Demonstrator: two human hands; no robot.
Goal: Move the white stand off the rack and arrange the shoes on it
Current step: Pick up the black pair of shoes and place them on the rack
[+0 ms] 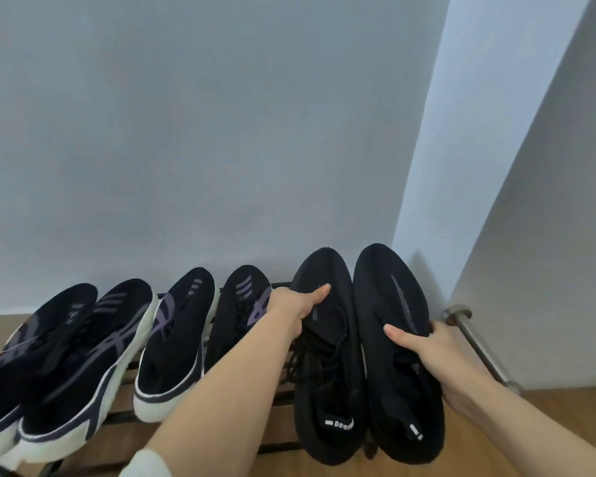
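A low black metal-barred shoe rack (276, 399) on the wooden floor (565, 407) carries four black, white-soled sneakers (172, 339) and two all-black knit sneakers (327, 373).

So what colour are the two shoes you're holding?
Both shoes, left one and right one, are all black, with small white tags. The head view shows this.

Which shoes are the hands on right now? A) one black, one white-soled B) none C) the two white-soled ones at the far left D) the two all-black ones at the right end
D: the left hand grips the left all-black shoe and the right hand grips the right all-black shoe; the white-soled shoes sit untouched.
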